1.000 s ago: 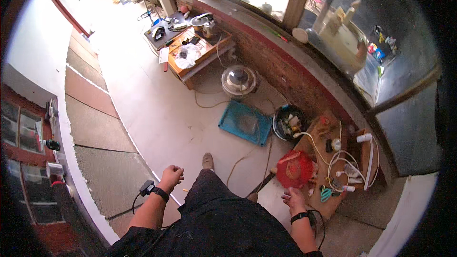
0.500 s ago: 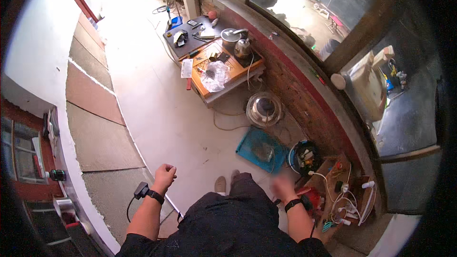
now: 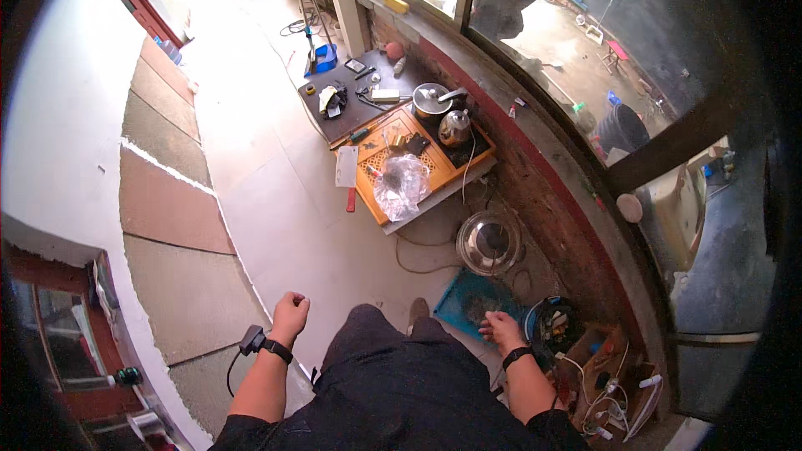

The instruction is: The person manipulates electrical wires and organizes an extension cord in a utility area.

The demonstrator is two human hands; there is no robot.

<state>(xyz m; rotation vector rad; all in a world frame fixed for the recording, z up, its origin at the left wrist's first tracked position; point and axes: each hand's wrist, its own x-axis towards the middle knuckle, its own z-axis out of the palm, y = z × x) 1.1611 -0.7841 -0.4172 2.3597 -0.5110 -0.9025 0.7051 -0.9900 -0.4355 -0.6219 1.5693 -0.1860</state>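
My left hand (image 3: pixel 290 315) hangs in front of me on the left with its fingers curled in, and nothing shows in it. A black band and a small black box with a cable sit at that wrist. On the right, my right hand (image 3: pixel 501 330) is held loosely, its fingers bent but apart and holding nothing. In the picture it overlaps the edge of a blue tray (image 3: pixel 452 301) on the floor. Beside that hand stands a dark bucket (image 3: pixel 555 322) with mixed scraps in it.
Ahead stands a low table with an orange wooden top (image 3: pixel 376 192), bearing a cleaver (image 3: pixel 347 169), a plastic bag (image 3: pixel 403 187), a pot (image 3: pixel 432 100) and a kettle (image 3: pixel 455 127). A round metal basin (image 3: pixel 489 242) is below it. White cables (image 3: pixel 598 399) lie in a box at lower right.
I have stepped forward: the table, basin and tray now appear lower and further right. My right hand, blurred before, is sharp now. One leg has swung ahead; neither hand has taken anything.
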